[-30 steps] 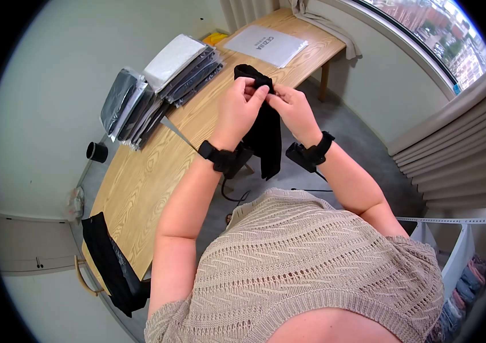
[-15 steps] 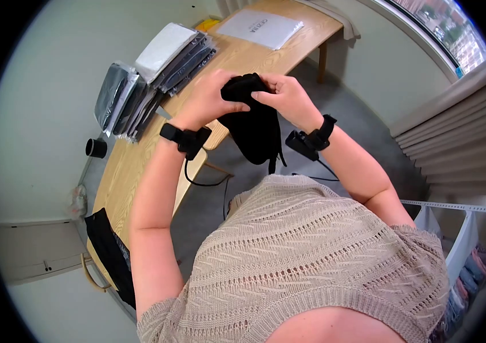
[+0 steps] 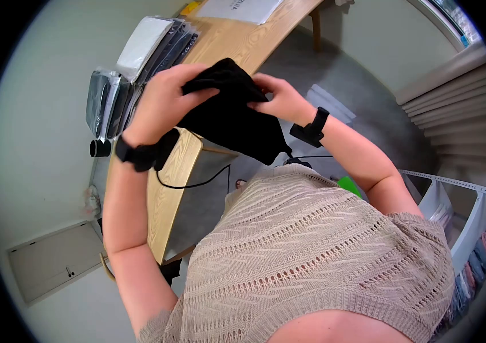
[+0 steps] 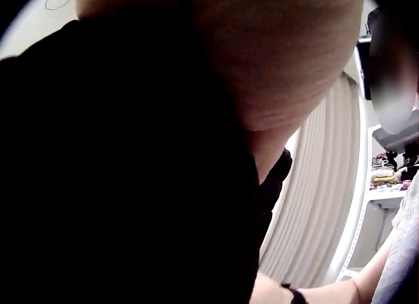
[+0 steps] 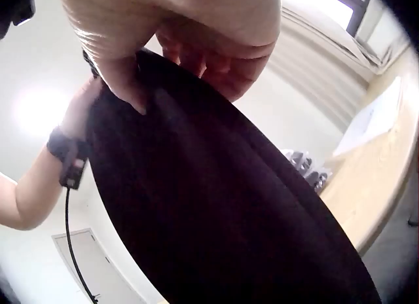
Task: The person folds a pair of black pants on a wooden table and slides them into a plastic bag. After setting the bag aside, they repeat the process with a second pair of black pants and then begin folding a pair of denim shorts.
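Note:
A black cloth garment [image 3: 234, 123] hangs between both hands in front of the body, spread fairly wide, its lower end close to the knitted top. My left hand [image 3: 165, 103] grips its upper left edge, thumb on the near side and fingers hidden behind the cloth. At the upper right edge, my right hand [image 3: 286, 102] pinches the fabric between thumb and fingers. In the left wrist view the dark cloth [image 4: 124, 173] fills much of the picture. The right wrist view has the right thumb [image 5: 127, 88] pressed on the garment's top edge, with the cloth draping below.
The wooden table [image 3: 169, 188] stands to the left and ahead. On it lie stacked garments in clear bags [image 3: 150, 48] and a flat printed bag [image 3: 240, 8]. A black cup [image 3: 100, 148] is by the wall. At right stands a white rack [image 3: 469, 211] near a curtain [image 3: 454, 123].
The hands have moved apart, the left one going left and toward the body. The garment, bunched and narrow before, is now spread wider. The head view has shifted, moving the table up and left.

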Demonstrator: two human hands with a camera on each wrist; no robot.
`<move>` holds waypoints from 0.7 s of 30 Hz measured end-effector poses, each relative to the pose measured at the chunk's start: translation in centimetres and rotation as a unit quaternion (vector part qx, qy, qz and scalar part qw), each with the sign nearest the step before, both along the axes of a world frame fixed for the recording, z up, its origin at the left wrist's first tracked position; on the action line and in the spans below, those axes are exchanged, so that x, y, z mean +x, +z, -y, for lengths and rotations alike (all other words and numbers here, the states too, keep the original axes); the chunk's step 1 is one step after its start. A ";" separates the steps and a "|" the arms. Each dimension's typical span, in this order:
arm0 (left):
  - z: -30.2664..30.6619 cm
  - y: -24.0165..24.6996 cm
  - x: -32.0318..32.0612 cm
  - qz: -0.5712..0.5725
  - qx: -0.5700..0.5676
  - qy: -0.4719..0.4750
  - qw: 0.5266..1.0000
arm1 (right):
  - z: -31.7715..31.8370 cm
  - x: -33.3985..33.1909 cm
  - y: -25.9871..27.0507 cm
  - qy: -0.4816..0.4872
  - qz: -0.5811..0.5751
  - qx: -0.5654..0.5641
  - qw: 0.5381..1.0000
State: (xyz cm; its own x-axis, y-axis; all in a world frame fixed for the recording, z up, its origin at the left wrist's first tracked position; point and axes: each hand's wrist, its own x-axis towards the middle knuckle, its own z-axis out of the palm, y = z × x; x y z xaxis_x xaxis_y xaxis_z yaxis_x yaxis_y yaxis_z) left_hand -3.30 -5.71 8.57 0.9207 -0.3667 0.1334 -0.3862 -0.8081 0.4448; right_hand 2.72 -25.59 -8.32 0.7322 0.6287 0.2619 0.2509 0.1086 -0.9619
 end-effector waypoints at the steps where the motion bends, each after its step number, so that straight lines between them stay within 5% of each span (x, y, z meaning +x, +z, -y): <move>1: -0.1 1.1 -0.3 -0.005 -0.009 0.003 1.000 | -0.1 0.0 -1.2 0.027 -0.026 0.001 0.999; 4: -0.1 4.6 -1.6 0.009 -0.012 0.031 0.999 | -0.9 -0.3 -4.6 0.050 -0.045 -0.037 0.997; 7: -1.9 7.4 -3.5 0.063 0.030 0.094 0.993 | -1.7 -1.5 -7.0 -0.042 0.001 0.043 0.998; 9: -4.1 9.6 -5.4 0.058 0.033 0.175 0.982 | -1.9 -2.0 -9.4 -0.163 0.129 -0.032 0.978; 15: -5.9 16.9 -10.2 0.160 0.140 0.284 0.935 | -3.1 -4.0 -16.3 -0.103 0.036 -0.096 0.989; 17: -8.1 19.9 -13.0 0.212 0.196 0.356 0.889 | -3.7 -4.9 -18.3 -0.097 0.039 -0.152 0.983; 18: -11.0 22.5 -15.1 0.220 0.347 0.359 0.838 | -4.1 -5.0 -20.1 -0.089 0.031 -0.177 0.980; 21: -11.6 27.2 -18.0 0.295 0.403 0.394 0.772 | -4.6 -5.7 -23.3 -0.098 0.032 -0.199 0.975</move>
